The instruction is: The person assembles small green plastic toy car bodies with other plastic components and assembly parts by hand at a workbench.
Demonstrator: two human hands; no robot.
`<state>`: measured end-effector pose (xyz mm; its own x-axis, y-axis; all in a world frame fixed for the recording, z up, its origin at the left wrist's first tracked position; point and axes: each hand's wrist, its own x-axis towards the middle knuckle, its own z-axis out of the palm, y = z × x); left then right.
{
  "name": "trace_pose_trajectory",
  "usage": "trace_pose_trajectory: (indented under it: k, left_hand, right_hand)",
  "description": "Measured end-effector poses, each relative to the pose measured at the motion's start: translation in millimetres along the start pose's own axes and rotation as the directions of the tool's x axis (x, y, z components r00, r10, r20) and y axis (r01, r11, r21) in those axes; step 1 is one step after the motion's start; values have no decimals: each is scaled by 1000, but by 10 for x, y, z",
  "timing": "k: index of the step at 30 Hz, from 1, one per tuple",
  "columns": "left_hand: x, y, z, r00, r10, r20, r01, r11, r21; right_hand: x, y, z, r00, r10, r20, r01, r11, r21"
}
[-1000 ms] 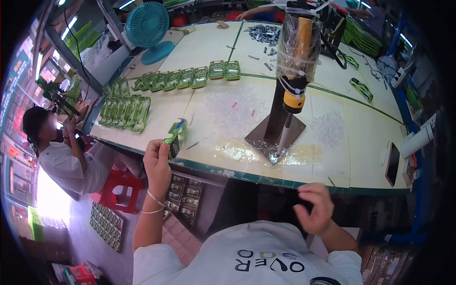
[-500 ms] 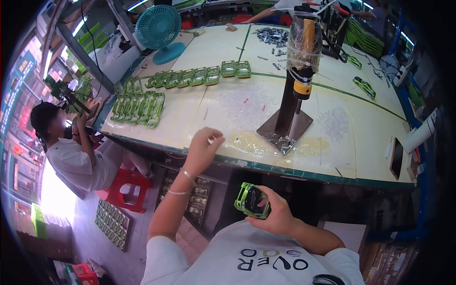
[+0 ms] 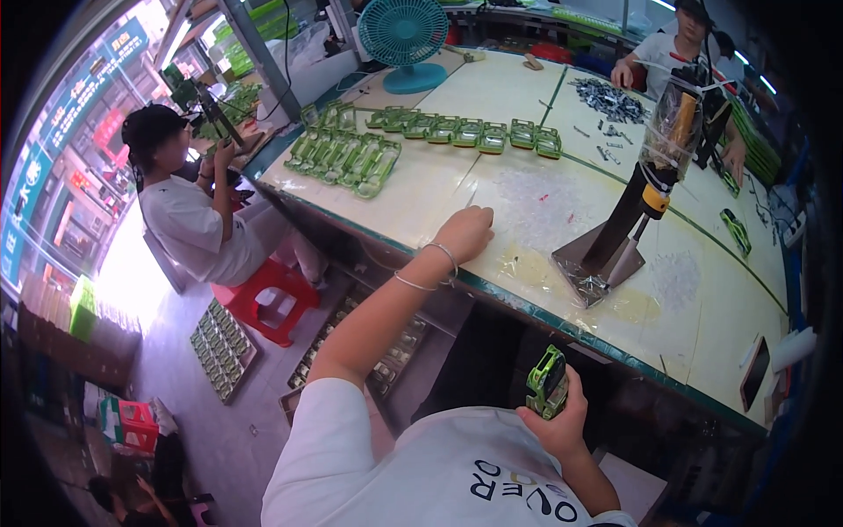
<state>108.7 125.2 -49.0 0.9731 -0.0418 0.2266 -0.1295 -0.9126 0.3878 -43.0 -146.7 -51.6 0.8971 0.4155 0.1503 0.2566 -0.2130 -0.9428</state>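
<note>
In my right hand [image 3: 566,413], held low in front of my shirt, is a green toy car body [image 3: 546,382] with dark and clear parts, tilted up on its side. My fingers and thumb wrap round its lower end. My left hand [image 3: 465,234] is over the near edge of the white table [image 3: 421,211], its fingers curled in; whatever they may hold is hidden. To the right of that hand lie scattered small clear pieces [image 3: 540,198]. Beyond them stands a tool with a yellow collar [image 3: 655,200], on a dark metal stand [image 3: 606,241].
Rows of green car bodies [image 3: 347,161] lie at the table's left, near a teal fan [image 3: 406,35]. Small metal parts [image 3: 606,98] are heaped far back, near a co-worker [image 3: 672,53]. Another person sits left on a red stool [image 3: 272,299]. Filled trays [image 3: 224,347] rest on the floor.
My view has swung leftward, so the table sits further right. My right hand has turned the car body from face-up onto its side. The left hand's fingers have curled closer together.
</note>
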Motion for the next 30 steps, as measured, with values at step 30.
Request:
trace_pose_trajectory:
  k: [30]
  left_hand:
    - [-1003,1352,-264,984,142,105,58,297,-953]
  right_hand:
    - [76,89,-341,980,80,-181,-85,996,-22]
